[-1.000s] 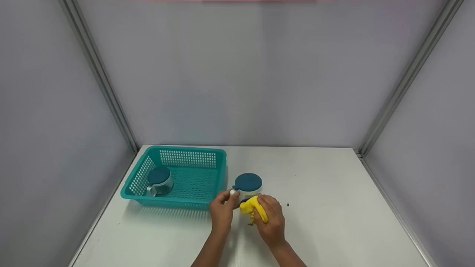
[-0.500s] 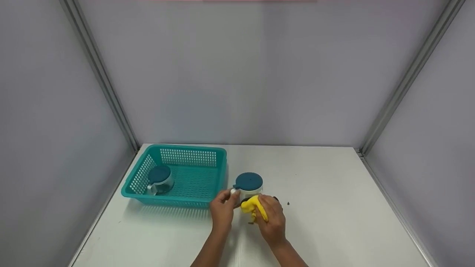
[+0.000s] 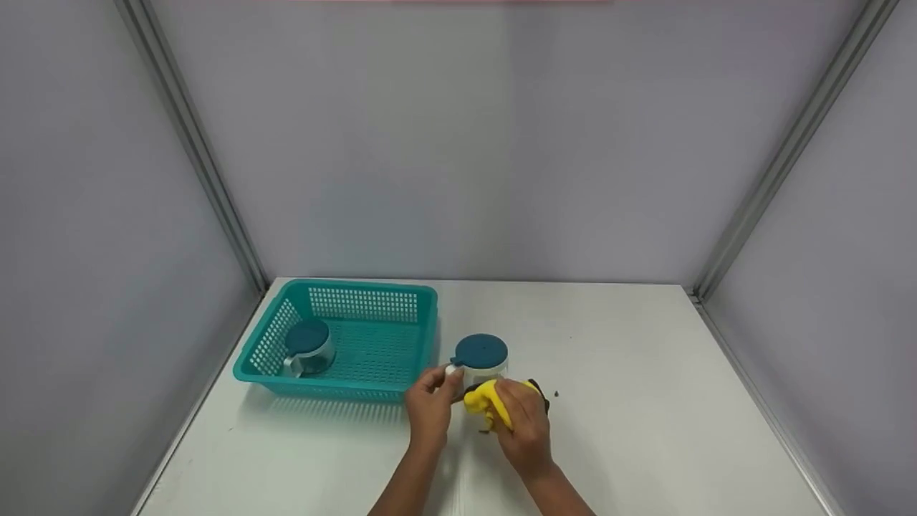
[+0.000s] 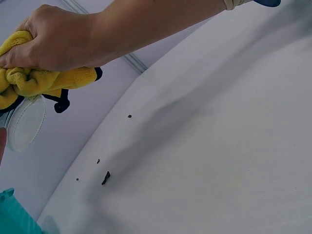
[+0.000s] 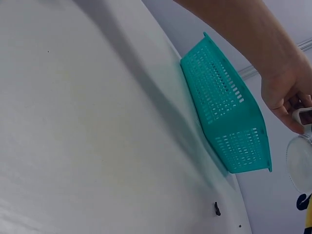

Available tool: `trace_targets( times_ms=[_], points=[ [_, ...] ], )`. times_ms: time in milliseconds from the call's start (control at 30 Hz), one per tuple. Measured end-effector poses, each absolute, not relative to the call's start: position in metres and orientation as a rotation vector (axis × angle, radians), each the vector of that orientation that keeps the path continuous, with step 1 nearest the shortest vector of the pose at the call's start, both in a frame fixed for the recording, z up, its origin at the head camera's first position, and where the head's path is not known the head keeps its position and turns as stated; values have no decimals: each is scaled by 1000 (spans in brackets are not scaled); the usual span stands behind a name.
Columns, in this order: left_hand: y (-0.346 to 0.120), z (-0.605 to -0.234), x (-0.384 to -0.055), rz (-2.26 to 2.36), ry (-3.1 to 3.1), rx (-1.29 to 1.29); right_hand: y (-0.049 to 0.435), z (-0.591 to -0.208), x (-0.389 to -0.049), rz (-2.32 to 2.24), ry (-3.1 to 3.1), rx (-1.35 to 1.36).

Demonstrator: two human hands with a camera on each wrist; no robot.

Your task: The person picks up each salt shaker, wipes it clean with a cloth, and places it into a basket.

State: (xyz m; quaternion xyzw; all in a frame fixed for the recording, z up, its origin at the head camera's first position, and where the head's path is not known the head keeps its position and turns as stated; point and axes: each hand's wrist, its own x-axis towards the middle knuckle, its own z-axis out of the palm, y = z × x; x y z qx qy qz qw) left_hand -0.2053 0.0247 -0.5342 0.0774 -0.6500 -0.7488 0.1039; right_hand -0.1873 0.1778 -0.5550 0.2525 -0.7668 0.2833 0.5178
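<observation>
My left hand (image 3: 428,407) pinches the white handle (image 5: 303,116) of a clear jar with a blue lid (image 3: 481,351). The jar is held up off the table, and its round clear base (image 4: 27,126) shows in the left wrist view. My right hand (image 3: 525,423) grips a bunched yellow cloth (image 3: 489,401) with dark edging against the near side of the jar. The cloth covers the jar's lower front in the head view. A second blue-lidded jar (image 3: 309,347) with a handle stands inside the teal basket (image 3: 337,392), at its left end.
The basket sits on the white table (image 3: 645,401), just left of my hands. Small dark scraps lie on the tabletop, one dark bit (image 3: 557,393) right of the cloth and a longer scrap (image 4: 106,178) below the hands. Grey panels (image 3: 458,143) enclose the table.
The cloth has shifted in my right hand, so its dark edge now shows beyond the knuckles on the right. My left hand and the jar stay nearly where they were.
</observation>
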Motion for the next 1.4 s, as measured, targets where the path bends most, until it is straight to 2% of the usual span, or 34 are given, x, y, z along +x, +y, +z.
trace_targets(
  times_ms=[400,1000,1400],
  points=[
    [26,-533,-205,-2181,-1942,269,173,-556,-186,655,-1840,646],
    [27,-531,-204,-2099,-1915,192,165,-555,-183,666,-1870,653],
    [10,-535,-211,-2194,-1949,168,169,-547,-186,631,-1840,689]
  ],
)
